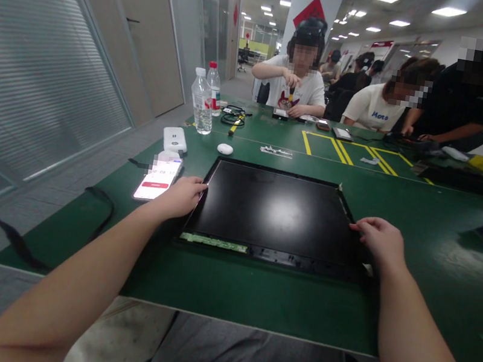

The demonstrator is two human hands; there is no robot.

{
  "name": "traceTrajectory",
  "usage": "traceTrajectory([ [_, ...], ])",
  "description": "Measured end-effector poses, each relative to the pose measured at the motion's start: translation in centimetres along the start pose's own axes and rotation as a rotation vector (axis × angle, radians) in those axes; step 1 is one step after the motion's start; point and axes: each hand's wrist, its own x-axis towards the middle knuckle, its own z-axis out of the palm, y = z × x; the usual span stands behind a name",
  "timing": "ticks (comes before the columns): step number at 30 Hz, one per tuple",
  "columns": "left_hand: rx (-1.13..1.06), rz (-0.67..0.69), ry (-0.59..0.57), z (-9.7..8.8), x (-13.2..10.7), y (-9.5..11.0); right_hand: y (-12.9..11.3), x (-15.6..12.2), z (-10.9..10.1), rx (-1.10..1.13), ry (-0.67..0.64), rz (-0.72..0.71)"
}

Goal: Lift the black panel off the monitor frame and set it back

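A black LCD screen panel (pixel 273 210) lies face up on the green table in front of me, with a green circuit strip (pixel 213 242) along the left part of its near edge. My left hand (pixel 184 196) holds the panel's left edge, fingers closed at the frame. At the opposite side, my right hand (pixel 381 240) pinches the right edge between thumb and fingers. The undersides of both grips are hidden. Just left of my left hand is a phone (pixel 158 179) with its display lit.
Beyond the panel are a white earbud case (pixel 225 149), a white power bank (pixel 175 139), water bottles (pixel 201 104) and black cable (pixel 233 117). A seated person (pixel 305 81) works across the table (pixel 260 294) with a screwdriver. More people are at the right.
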Motion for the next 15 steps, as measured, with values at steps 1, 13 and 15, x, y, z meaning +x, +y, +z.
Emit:
traceTrajectory([
  [1, 0.007, 0.006, -0.001, 0.1, 0.0, -0.1, -0.1, -0.1, 0.0, 0.008, 0.007, -0.004],
  [13, 0.018, -0.009, -0.008, 0.6, 0.2, -0.5, 0.7, 0.4, 0.2, -0.058, 0.023, -0.069],
  [15, 0.001, -0.014, -0.006, 0.6, 0.1, -0.5, 1.0, 0.7, 0.3, -0.075, 0.017, -0.071],
])
